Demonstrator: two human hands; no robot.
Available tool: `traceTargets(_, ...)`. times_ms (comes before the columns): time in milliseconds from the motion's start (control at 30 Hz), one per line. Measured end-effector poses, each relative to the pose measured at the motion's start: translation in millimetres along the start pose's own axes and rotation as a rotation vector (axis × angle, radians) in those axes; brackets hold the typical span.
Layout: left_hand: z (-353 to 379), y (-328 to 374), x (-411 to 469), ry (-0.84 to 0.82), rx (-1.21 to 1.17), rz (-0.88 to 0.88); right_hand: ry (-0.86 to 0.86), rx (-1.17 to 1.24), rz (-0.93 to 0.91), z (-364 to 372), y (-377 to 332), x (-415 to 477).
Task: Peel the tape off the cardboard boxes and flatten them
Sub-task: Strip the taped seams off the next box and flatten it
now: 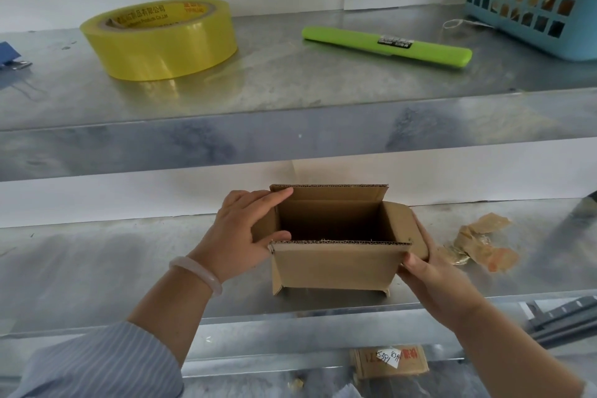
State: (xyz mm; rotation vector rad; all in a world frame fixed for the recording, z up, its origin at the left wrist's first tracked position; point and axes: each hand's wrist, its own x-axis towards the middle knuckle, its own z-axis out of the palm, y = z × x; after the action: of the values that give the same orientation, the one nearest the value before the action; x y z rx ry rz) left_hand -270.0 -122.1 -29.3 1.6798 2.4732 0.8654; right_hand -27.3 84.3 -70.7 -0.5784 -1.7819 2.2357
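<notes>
- As its top flaps stand open w/ no tape seen, the box (336,265) looks past peeling; flattening step, I judge.
- L hand (240,229) grips the left end, thumb on near edge; R hand (433,278) clasps the right flap; box between them.
- Tape scraps (481,245) just right of R hand.
- Next: bottom seam hidden, so check it, then collapse sides.

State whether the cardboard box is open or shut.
Open: the cardboard box has its top flaps spread, showing a dark interior.

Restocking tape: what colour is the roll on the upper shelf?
Yellow; the tape roll shows best in the head view.
</notes>
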Motion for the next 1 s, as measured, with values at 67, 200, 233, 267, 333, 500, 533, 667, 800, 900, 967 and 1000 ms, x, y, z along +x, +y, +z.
traceTargets(67,4.5,2.5,1.1,0.047,-0.039,-0.036,-0.013,0.001,0.015,1.4,-0.1,-1.0)
traceTargets(200,10.7,9.3,6.0,0.104,-0.065,-0.111,0.134,-0.195,0.066,14.8,-0.4,4.2)
traceTargets(233,11.9,11.4,7.4,0.119,-0.066,-0.12,0.211,-0.24,0.061,17.3,-0.3,7.2)
traceTargets(267,12.9,14.0,8.4,0.14,-0.071,-0.127,0.266,-0.27,0.05,19.7,-1.2,9.3)
traceTargets(333,13.5,17.6,9.3,0.2,-0.132,-0.156,0.303,-0.296,0.033,23.1,-4.0,10.2)
traceTargets(500,8.3,25.8,9.8,0.414,-0.49,-0.273,0.437,-0.318,-0.001,26.3,-12.3,3.9)
traceTargets(533,9.9,25.4,8.5,0.427,-0.512,-0.3,0.462,-0.317,0.005,25.5,-13.7,3.3)
traceTargets(667,27.7,16.5,-2.2,0.227,-0.37,-0.48,0.482,-0.183,0.062,20.0,-17.2,1.5)
traceTargets(800,41.4,15.2,-16.7,-0.011,-0.593,-0.636,0.444,0.011,0.131,12.6,-18.9,-1.2)
traceTargets(900,52.5,17.6,-23.2,-0.03,-0.527,-0.611,0.468,-0.042,0.153,7.0,-10.5,1.0)
traceTargets(967,63.0,18.8,-26.0,-0.014,-0.481,-0.594,0.523,-0.181,0.181,3.5,-0.3,7.2)
traceTargets(1000,69.4,17.6,-27.3,-0.009,-0.474,-0.608,0.547,-0.279,0.203,2.3,4.8,11.1)
